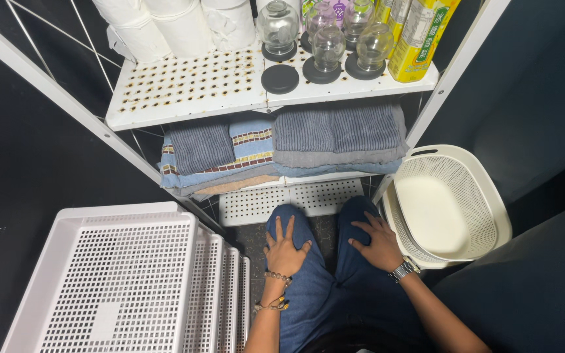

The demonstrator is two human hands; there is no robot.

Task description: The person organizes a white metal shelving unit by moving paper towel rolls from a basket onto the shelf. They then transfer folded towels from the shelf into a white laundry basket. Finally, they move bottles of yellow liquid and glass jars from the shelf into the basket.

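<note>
1. Shelf rack, white perforated metal, upper half of the frame. Top shelf rust-spotted around its holes; a lower shelf sits beneath it and a bottom shelf just above the floor at centre.
2. Stacked trays, white lattice plastic, lower left of the frame, nested and leaning just beside the left knee.
3. Basket, cream plastic with mesh walls and a handle slot, right of centre, standing tilted against the rack's right leg, apparently with a second nested beneath it.
4. Folded towels, grey, blue and striped, two piles side by side on the lower shelf.
5. Paper rolls, white, top left of the upper shelf.
6. Yellow bottles, top right of the upper shelf.
7. Glass cups, clear, domed, on dark round bases, between rolls and bottles; one base stands bare.
8. Left hand, lower centre, beaded bracelets on the wrist; grip released, fingers spread flat on the left knee, holding nothing.
9. Right hand, watch on the wrist; grip released, palm on the right knee, just beside the basket rim.

Handling note, as a judgement: the basket, nearest the right hand, would lift best by the handle slot, the left hand supporting its tilted underside.
</note>
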